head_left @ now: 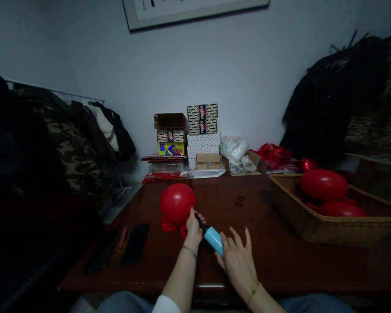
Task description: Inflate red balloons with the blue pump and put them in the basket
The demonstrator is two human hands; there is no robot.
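A round, inflated red balloon (177, 202) is above the dark wooden table, with its neck end towards me. My left hand (194, 226) is closed around the place where the balloon's neck meets the black nozzle of a hand pump, so the join is hidden. The light-blue barrel of the hand pump (214, 240) slants down to the right. My right hand (237, 256) holds its near end between thumb and palm, with several fingers stretched out. Uninflated red balloons (168, 224) lie on the table beneath the inflated one.
A wicker basket (332, 230) with inflated red balloons (324, 184) stands on the right. Two dark phone-like slabs (135, 243) lie at left. Small black loops (239, 201) sit mid-table. Stacked boxes (202, 150) and plastic bags (234, 148) line the back edge.
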